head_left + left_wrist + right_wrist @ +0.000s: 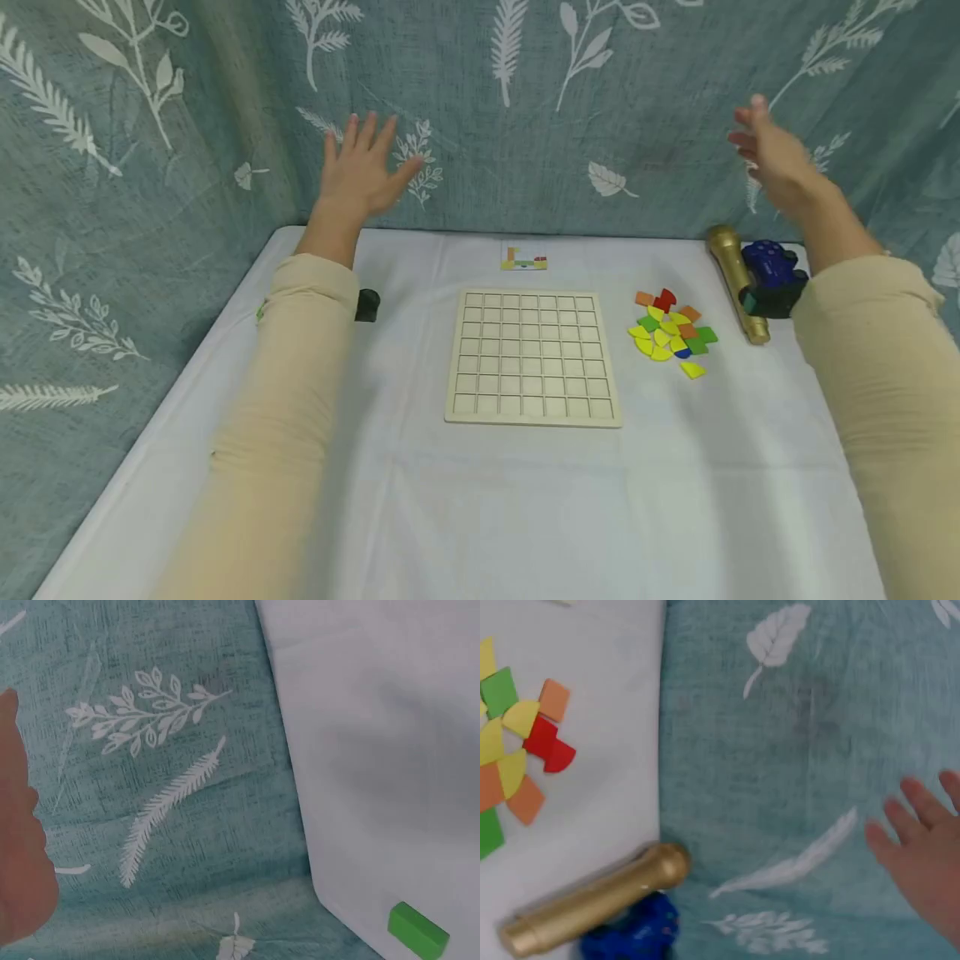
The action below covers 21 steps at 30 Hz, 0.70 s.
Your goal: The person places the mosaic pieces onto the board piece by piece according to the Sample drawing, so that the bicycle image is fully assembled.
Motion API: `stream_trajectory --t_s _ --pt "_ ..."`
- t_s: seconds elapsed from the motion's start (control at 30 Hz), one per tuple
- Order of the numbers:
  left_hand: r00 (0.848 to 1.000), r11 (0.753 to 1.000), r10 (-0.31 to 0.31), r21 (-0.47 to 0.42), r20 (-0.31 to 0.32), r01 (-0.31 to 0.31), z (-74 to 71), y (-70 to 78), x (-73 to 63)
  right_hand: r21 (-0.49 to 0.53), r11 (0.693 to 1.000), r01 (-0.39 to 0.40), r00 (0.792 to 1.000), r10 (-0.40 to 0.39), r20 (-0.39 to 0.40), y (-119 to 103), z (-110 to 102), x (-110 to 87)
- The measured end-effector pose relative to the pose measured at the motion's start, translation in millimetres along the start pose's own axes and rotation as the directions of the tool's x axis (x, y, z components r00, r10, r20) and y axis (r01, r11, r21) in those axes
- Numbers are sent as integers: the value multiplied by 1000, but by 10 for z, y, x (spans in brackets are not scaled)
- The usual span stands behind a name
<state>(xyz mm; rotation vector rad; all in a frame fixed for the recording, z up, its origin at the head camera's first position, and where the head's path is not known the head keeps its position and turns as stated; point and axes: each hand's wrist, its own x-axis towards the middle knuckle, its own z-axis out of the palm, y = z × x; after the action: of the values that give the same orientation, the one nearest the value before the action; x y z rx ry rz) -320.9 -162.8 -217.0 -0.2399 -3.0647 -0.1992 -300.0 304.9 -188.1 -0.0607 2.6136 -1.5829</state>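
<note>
Both hands are raised above the far edge of the table, in front of the patterned curtain, and hold nothing. My left hand [363, 173] has its fingers spread, thumb out to the right. My right hand [780, 158] is turned side-on with its fingers extended; the right wrist view shows those fingers apart. Between the arms lies a square wooden grid board [532, 358] with bare cells. Right of it, a loose heap of flat coloured pieces [662, 328] in yellow, green, orange, red and blue is spread out. A small printed pattern card [523, 257] lies behind the board.
A gold microphone-shaped object [738, 283] lies right of the pieces, beside a dark blue object [772, 260] partly hidden by the right wrist's gear. A green block [418, 931] sits near the table's left edge. The teal curtain [465, 150] hangs behind the white-covered table [510, 508].
</note>
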Motion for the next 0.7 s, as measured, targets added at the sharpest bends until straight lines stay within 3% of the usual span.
stream_trajectory --t_s 0.03,0.1,0.17,0.23,0.4,0.5,0.63,0.7 --pt "1000 1000 15 -16 -3 -15 12 -15 -3 152 988 -13 1000 11 12 80 -44 -27" --pt "999 998 41 -56 -12 -41 48 -49 -17 375 927 -25 999 11 40 253 -123 -77" --pt "998 994 66 -90 -22 -68 99 -84 -42 509 861 -22 998 -14 67 429 -166 -136" --pt "996 989 89 -114 -24 -92 165 -114 -68 599 800 -30 993 -43 107 600 -187 -207" --pt "984 973 172 -149 -38 -176 379 -142 -117 692 717 -82 949 -156 275 1011 -187 -394" --pt "968 950 248 -185 -40 -251 539 -112 -164 663 739 -117 924 -163 345 1210 -150 -484" --pt "944 925 330 -199 -1 -324 764 -25 -260 543 827 -146 907 -108 408 1431 -69 -583" --pt "932 916 361 -198 19 -350 872 25 -310 492 857 -154 898 -86 431 1529 -23 -624"
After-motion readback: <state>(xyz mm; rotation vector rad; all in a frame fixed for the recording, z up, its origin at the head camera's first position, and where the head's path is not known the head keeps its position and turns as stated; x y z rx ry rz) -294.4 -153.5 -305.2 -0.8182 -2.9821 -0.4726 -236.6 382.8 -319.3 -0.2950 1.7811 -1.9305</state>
